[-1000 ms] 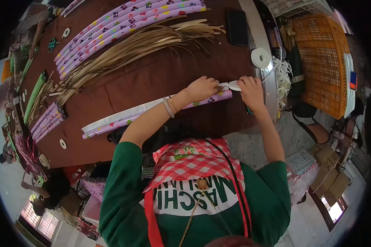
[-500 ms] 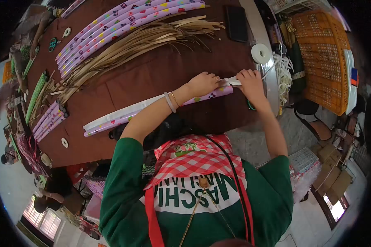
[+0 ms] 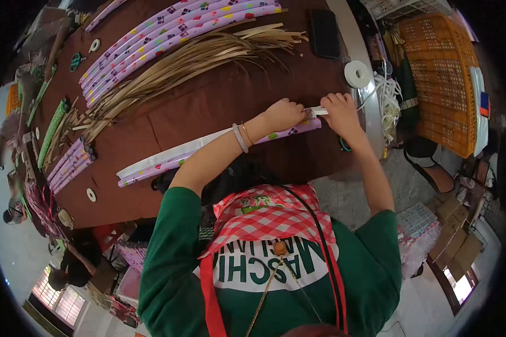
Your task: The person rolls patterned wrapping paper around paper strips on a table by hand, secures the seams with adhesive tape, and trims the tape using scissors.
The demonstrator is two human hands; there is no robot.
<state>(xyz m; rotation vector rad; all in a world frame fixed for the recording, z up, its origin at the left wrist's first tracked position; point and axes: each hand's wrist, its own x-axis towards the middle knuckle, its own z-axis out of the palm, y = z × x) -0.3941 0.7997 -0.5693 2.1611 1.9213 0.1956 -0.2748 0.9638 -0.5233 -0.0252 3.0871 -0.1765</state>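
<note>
A purple patterned paper roll (image 3: 298, 128) lies slantwise on the table in front of me, its white inner edge (image 3: 180, 149) turned up along the left part. My left hand (image 3: 285, 114) is closed at the right end of this paper, fingers pinching its edge and a bit of clear or white tape. Close beside it, my right hand (image 3: 341, 116) is curled round a white tape roll (image 3: 319, 111), seen nearly edge-on and partly hidden by the fingers. The two hands are a short gap apart, with the tape between them.
Brown strips (image 3: 208, 56) and long purple paper rolls (image 3: 180, 28) lie at the back. A black phone (image 3: 324, 33) and a larger white tape roll (image 3: 356, 74) are near the right edge. An orange crate (image 3: 436, 84) stands beyond; other people are at the far left.
My left hand has shifted slightly right, towards my right hand. The white tape roll has turned and shows less of its face. The view has shifted a little.
</note>
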